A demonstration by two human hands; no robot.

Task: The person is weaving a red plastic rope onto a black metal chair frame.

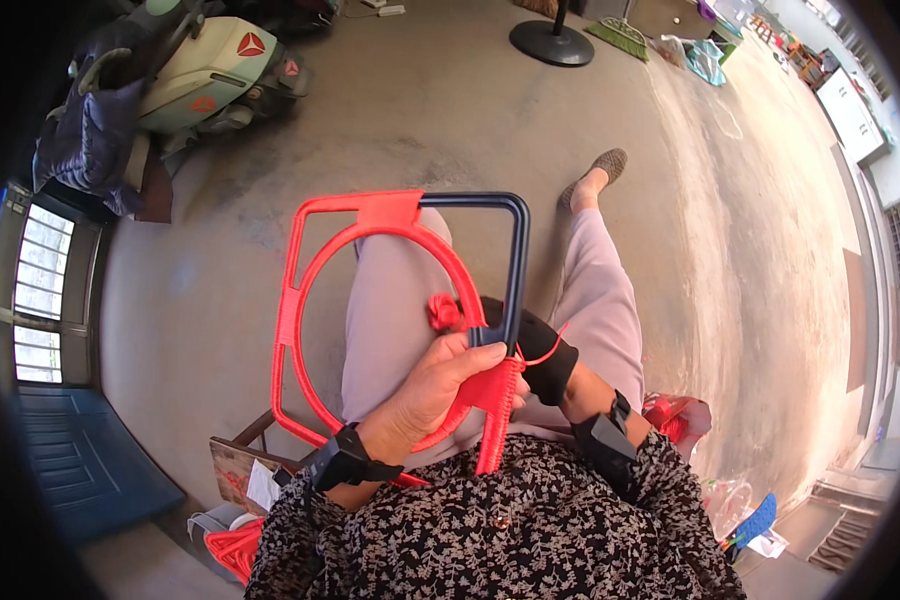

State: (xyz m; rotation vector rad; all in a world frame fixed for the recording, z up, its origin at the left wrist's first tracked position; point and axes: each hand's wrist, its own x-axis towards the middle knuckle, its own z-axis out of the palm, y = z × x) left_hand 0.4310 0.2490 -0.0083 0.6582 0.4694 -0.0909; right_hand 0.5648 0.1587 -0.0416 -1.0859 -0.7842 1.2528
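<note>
One red-and-black frame [388, 210] above two thighs [390, 300]
Left hand [430, 385]: fingers clamped on the frame's right side. Dark-covered right hand [546, 358]: behind frame, fingers' state cannot be determined. Nearby: one red bundle [445, 312].

**Leaf print over plain mauve**

I'm seeing a black blouse [500, 530] with a pale leafy print, its sleeves [675, 475] matching. The trousers [600, 290] are plain pale mauve. Each wrist unit [338, 460] is black, boxy and strapped; beyond the right one sits a plain black cuff [552, 375]. The shoe [608, 166] in view looks woven, greyish brown.
</note>
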